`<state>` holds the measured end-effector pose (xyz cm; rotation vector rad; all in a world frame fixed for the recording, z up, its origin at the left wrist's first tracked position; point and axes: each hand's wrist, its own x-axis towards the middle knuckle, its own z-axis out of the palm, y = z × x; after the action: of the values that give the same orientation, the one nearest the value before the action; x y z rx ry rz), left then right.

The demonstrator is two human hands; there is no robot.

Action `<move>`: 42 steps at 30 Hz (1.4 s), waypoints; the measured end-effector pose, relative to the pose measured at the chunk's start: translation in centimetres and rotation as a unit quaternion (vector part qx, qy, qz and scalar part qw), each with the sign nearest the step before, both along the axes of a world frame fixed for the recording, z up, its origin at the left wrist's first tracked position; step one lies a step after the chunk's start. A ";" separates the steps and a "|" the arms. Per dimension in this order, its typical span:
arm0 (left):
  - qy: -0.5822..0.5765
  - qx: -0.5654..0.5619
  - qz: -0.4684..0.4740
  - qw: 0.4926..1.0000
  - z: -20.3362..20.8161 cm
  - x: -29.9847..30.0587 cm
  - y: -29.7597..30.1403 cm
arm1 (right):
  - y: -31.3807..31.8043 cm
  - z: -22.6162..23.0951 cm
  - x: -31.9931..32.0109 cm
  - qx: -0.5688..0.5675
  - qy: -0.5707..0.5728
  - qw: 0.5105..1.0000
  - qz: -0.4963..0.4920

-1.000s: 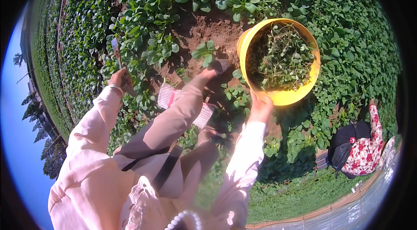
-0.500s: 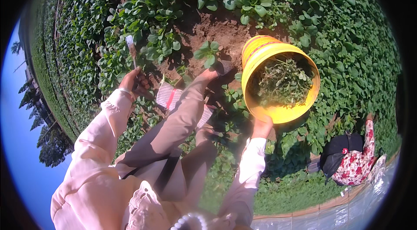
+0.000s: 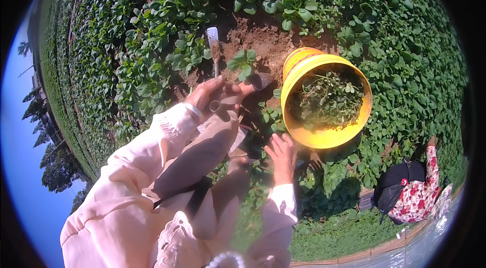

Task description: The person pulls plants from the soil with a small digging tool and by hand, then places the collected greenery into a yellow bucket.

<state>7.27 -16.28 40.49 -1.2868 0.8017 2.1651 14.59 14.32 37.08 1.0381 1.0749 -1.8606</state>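
Note:
My left hand (image 3: 203,93) is closed round a hand trowel (image 3: 214,48) with a flat, whitish metal blade. The blade points away from me over bare soil, and the hollow handle end shows beside my fingers. My right hand (image 3: 282,154) is open, fingers spread, just below the near rim of a yellow bucket (image 3: 324,137), apart from it as far as I can see. Pulled green weeds (image 3: 329,98) lie inside the bucket, which is tilted with its mouth toward me. A small leafy plant (image 3: 243,63) grows in the soil right of the blade.
Dense leafy plants (image 3: 400,65) surround a patch of reddish-brown soil (image 3: 263,35). My bent legs (image 3: 202,151) are between my arms. At the lower right, another person in a red-and-white floral top (image 3: 412,197) crouches among the plants beside plastic sheeting (image 3: 425,242).
My left hand has swung right with the trowel, from over the plants to the soil in front of my knee. My right hand has let go of the bucket's rim and drawn back toward me.

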 end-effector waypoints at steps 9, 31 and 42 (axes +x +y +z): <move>0.066 -0.009 0.098 0.993 5.5 2.5 12.7 | -5.7 9.8 -3.9 0.246 0.453 0.768 0.380; -0.131 -0.400 -0.788 0.449 -29.8 21.6 -8.7 | -0.8 8.7 -0.8 0.415 0.355 0.837 0.042; -0.295 -0.337 -0.759 0.472 -35.3 31.6 -10.9 | -1.8 7.1 -4.9 0.452 0.320 0.821 0.142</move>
<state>38.87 -27.17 5.22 -0.7202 1.5744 -0.1157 9.72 12.49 44.21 0.6176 2.5185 -1.4361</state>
